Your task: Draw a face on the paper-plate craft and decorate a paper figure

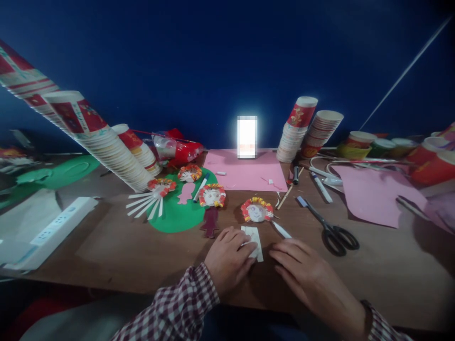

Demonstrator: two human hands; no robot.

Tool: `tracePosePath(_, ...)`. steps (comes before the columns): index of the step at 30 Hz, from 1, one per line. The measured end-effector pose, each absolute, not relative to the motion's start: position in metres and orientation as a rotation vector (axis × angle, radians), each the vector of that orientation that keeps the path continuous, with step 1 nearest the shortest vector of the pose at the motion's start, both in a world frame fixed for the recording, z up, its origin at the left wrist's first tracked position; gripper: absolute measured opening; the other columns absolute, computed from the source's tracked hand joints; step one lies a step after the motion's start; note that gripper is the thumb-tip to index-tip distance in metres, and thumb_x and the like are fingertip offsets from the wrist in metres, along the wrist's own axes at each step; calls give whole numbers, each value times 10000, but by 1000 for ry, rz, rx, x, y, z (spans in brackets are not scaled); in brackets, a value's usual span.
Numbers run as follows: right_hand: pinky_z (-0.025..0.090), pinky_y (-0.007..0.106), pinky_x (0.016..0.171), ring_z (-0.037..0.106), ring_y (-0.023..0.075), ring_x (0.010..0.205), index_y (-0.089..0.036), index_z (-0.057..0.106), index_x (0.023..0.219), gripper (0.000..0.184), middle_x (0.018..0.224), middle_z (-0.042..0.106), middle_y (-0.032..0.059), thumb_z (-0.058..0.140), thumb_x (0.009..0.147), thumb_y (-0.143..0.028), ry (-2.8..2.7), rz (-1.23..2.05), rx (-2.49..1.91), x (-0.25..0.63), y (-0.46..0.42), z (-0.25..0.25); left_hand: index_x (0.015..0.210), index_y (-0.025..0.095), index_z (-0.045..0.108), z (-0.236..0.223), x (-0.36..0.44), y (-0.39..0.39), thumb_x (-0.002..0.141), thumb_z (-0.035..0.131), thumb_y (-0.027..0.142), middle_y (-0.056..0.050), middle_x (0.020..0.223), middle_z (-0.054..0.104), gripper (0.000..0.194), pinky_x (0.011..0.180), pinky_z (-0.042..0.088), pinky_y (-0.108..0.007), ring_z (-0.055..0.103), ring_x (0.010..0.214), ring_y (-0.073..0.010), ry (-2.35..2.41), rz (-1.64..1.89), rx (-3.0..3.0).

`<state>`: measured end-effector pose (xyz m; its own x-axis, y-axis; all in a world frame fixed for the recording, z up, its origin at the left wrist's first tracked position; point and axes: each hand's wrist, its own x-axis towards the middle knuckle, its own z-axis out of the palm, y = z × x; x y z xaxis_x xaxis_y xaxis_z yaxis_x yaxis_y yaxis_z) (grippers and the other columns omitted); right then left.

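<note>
My left hand (231, 255) rests on a small white piece of paper (259, 246) near the table's front edge, its fingers bent over and pressing it down. Part of the paper is hidden under those fingers. My right hand (305, 270) lies to the right of the paper, fingers stretched out and holding nothing visible. Just beyond its fingers is a white pen (282, 229), its near end close to the knuckles. Past the paper sits a small paper-cup face (256, 213) with a red and yellow curled rim and a drawn smile.
Scissors (334, 232) lie to the right. Several decorated cup pieces surround a green sheet (170, 215) at left. Pink paper (249, 177) stretches below a bright, blurred screen (247, 137). Tall paper cup stacks (106, 142) lean at left; others (293, 137) stand at right. A power strip (53, 229) is far left.
</note>
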<state>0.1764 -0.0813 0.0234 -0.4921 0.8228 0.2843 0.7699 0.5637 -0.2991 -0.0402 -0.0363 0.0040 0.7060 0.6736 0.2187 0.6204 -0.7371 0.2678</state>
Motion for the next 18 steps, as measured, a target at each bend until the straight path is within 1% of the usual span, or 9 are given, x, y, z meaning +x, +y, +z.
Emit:
tracePosePath(4, 496, 370, 881, 557, 195, 981, -197, 603, 1055, 234, 1016, 633, 57, 511, 849, -135, -2439, 231, -1276, 171, -78, 27, 1121, 242, 542, 3, -40, -36, 868, 479, 234, -40, 1069, 576, 262, 1005, 314, -451, 480, 1050, -209, 1049, 475, 2740)
tracePosePath(8, 478, 373, 913, 544, 199, 1002, -189, 608, 1051, 261, 1028, 634, 56, 518, 825, -93, -2457, 213, -1228, 161, -76, 24, 1133, 243, 538, 0, -41, -36, 862, 486, 226, -39, 1086, 573, 276, 1011, 301, -461, 474, 1054, -215, 1043, 488, 2733)
tracePosePath(12, 499, 376, 868, 559, 209, 982, -188, 619, 1045, 260, 1012, 646, 68, 512, 827, -97, -2449, 176, -1204, 156, -77, 14, 1125, 242, 545, -1, -40, -37, 864, 496, 238, -45, 1069, 576, 266, 1001, 320, -455, 483, 1040, -210, 1060, 518, 2731)
tracePosePath(18, 501, 361, 857, 563, 202, 974, -177, 627, 1016, 237, 1006, 657, 63, 489, 841, -100, -2414, 115, -1184, 157, -77, 8, 1121, 237, 546, -1, -40, -38, 849, 514, 235, -49, 1080, 568, 274, 991, 328, -463, 478, 1050, -219, 1064, 540, 2713)
